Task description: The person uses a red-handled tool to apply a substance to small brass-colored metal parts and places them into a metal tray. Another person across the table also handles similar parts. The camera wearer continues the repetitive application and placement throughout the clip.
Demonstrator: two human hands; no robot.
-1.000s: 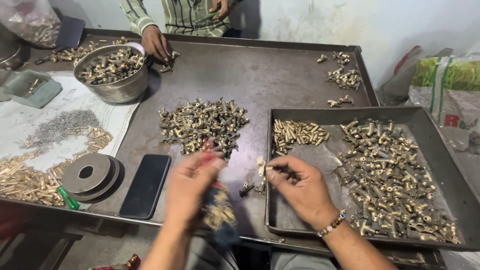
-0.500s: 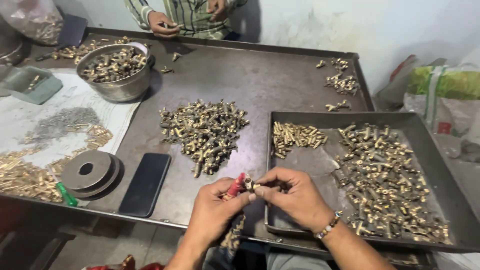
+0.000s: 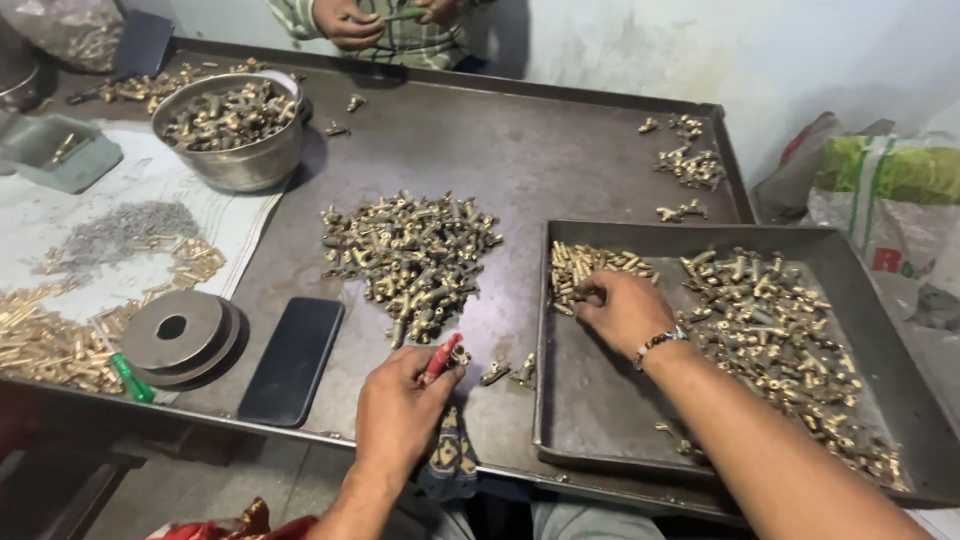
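My left hand [image 3: 400, 410] is clenched around a small red tool [image 3: 440, 360], whose tip pokes out past my thumb near the table's front edge. Two loose brass fittings [image 3: 510, 372] lie just beside it. My right hand [image 3: 622, 312] reaches into the metal tray [image 3: 600, 420], fingertips [image 3: 583, 296] closing on a small heap of brass pins [image 3: 590, 270]. Farther off sits the big pile of fittings [image 3: 410, 255], then a steel bowl [image 3: 235, 130].

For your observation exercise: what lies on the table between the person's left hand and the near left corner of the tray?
In the head view, two small brass fittings lie on the dark table between the left hand and the tray; the rest is bare.
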